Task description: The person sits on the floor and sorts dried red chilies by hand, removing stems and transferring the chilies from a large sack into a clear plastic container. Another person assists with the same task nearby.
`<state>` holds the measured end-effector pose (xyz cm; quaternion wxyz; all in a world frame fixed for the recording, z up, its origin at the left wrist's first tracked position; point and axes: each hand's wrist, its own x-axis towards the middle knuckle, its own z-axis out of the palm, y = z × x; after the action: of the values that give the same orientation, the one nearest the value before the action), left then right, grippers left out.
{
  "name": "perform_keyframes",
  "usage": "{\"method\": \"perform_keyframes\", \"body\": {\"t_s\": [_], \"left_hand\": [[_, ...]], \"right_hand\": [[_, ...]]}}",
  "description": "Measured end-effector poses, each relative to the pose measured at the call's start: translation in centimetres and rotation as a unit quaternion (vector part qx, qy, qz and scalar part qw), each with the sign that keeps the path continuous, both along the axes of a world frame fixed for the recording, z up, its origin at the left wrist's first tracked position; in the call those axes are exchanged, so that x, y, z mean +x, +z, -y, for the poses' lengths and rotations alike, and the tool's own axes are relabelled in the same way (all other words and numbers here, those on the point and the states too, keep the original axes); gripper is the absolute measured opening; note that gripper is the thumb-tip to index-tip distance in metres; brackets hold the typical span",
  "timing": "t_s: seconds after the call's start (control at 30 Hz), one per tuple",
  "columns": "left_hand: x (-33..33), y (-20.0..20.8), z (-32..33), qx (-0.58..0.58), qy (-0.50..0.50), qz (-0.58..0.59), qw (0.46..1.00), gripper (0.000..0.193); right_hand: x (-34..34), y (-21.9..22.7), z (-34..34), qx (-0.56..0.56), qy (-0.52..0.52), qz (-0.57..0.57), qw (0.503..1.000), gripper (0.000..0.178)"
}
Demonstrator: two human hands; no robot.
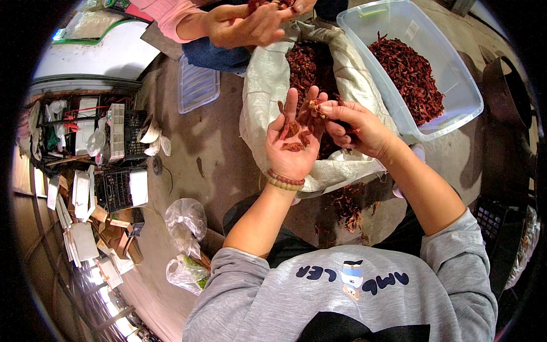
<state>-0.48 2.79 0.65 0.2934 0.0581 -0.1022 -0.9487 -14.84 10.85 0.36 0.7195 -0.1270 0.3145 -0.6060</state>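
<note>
My left hand (pixel 293 139) is turned palm up over the woven sack (pixel 265 97), its fingers loosely raised. It holds several dark red dried chillies (pixel 293 146) in the palm. Close beside its fingertips, my right hand (pixel 360 126) pinches another dried chilli (pixel 317 108) between thumb and forefinger, its other fingers curled in. Below both hands, the white sack with its rim rolled down holds a mass of dried chillies (pixel 310 62). My hands hide part of its contents.
Across the sack, another person's hands (pixel 242 25) hold dried chillies. A clear plastic tub (pixel 464 102) with more chillies stands at the right. Spilled chillies (pixel 348 212) lie on the floor near me. A plastic lid (pixel 198 85), plastic bags (pixel 185 219) and crates (pixel 121 188) are at the left.
</note>
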Motion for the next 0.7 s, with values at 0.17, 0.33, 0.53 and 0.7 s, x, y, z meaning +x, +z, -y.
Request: {"method": "perform_keyframes", "body": {"t_s": [0.17,0.33,0.53,0.7], "left_hand": [[0.1,-0.2,0.2,-0.022,0.008,0.008,1.0,0.046],[0.4,-0.3,0.4,-0.039,0.025,0.021,0.999,0.047],[0.5,-0.4,0.3,-0.035,0.036,0.052,0.997,0.047],[0.1,-0.7,-0.5,-0.05,0.025,0.086,0.995,0.049]], "right_hand": [[0.0,0.0,0.0,-0.028,0.02,0.012,0.999,0.017],[0.3,1.1,-0.1,-0.047,-0.002,-0.196,0.98,0.02],[0.9,1.0,0.1,-0.081,-0.06,-0.291,0.951,0.02],[1.7,-0.9,0.4,-0.101,-0.086,-0.377,0.917,0.021]]}}
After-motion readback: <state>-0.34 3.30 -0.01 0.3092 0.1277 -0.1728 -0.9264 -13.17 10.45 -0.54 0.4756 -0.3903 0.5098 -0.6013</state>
